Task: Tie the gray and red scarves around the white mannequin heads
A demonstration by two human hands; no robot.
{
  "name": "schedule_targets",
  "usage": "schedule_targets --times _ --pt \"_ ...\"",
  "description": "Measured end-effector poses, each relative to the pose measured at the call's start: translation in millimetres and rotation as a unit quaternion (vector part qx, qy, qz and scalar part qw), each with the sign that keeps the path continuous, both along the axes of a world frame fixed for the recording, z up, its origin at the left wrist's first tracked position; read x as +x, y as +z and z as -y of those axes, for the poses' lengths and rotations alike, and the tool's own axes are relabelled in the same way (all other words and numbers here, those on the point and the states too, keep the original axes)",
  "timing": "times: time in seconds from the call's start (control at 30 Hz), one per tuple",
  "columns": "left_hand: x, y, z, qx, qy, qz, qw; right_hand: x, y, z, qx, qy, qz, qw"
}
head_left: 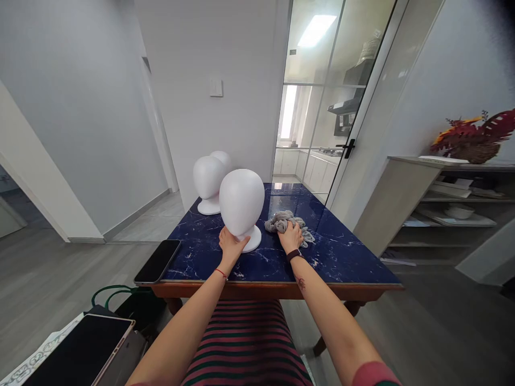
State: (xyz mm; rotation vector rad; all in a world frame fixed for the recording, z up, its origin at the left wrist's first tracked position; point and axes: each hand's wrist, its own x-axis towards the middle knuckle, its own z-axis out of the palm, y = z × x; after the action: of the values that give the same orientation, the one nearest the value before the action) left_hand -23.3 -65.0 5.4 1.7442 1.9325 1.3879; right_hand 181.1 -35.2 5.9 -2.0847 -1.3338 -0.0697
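Observation:
A smooth white mannequin head (242,201) stands upright on its round base near the middle of the table. My left hand (232,245) is closed around the lower neck of this head, thumb in front and the other fingers partly hidden behind it. To the right, my right hand (291,237) is closed on a bundle of soft grey looped cloth strands (280,219), which rests on the tabletop. Some fingertips are buried in the bundle. Behind the near head stand another white head (206,179) and a third, mostly hidden one (222,156).
The table (249,272) has a dark blue marbled top and a wooden edge. A phone (159,261) lies at its left edge. A tablet (80,351) and a dark bag (137,311) are at lower left. Shelves (412,198) stand right, beside a glass door (314,107).

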Motion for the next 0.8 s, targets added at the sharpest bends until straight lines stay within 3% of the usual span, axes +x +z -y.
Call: schedule_targets --times 0.17,0.53,0.8 --pt "-10 0.6 1 0.001 -0.045 -0.002 0.999 1 -0.3 0 -0.001 0.001 -0.002 1.0" --pt "-4 7.5 0 0.013 -0.026 -0.001 1.0 1 -0.6 -1 -0.004 0.006 0.004 1.0" --pt "10 6.7 -14 0.006 -0.012 -0.03 0.999 0 2.7 0 -0.013 0.005 0.011 1.0"
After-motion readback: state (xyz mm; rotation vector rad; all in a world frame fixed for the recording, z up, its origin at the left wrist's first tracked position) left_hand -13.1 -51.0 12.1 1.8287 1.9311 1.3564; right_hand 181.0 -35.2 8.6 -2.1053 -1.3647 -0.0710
